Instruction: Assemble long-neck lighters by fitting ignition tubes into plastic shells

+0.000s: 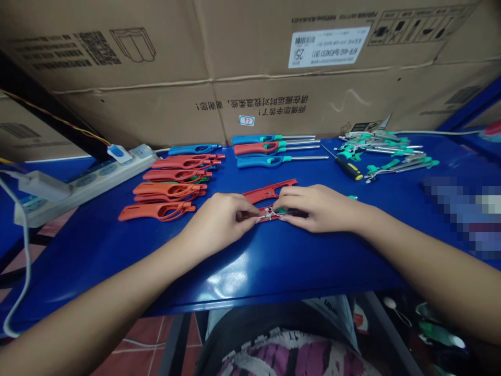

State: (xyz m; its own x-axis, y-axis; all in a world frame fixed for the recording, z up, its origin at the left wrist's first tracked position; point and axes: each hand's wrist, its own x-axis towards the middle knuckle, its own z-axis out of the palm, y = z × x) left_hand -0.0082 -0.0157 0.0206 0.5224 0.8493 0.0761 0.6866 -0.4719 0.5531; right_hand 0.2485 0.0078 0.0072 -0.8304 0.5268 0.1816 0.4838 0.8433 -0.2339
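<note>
Low over the blue table, both hands meet at a red lighter housing half (267, 218). Inside it lie small lighter inner parts (268, 212), a light-coloured piece with thin white wires and a bit of green. My left hand (219, 219) pinches the left end between thumb and fingers. From the other side, my right hand (319, 209) has its fingertips closed at the wires and green piece, covering much of that end. Just behind, a second red housing half (270, 191) lies on the table, partly behind my right fingers.
Several orange and red lighter housings (156, 211) lie at left. Assembled long-nosed lighters (260, 161) lie at the back, with a screwdriver (348, 167) and a pile of metal tubes and green parts (385, 149) to their right. A power strip (90, 180) borders the left; cardboard (156, 109) stands behind.
</note>
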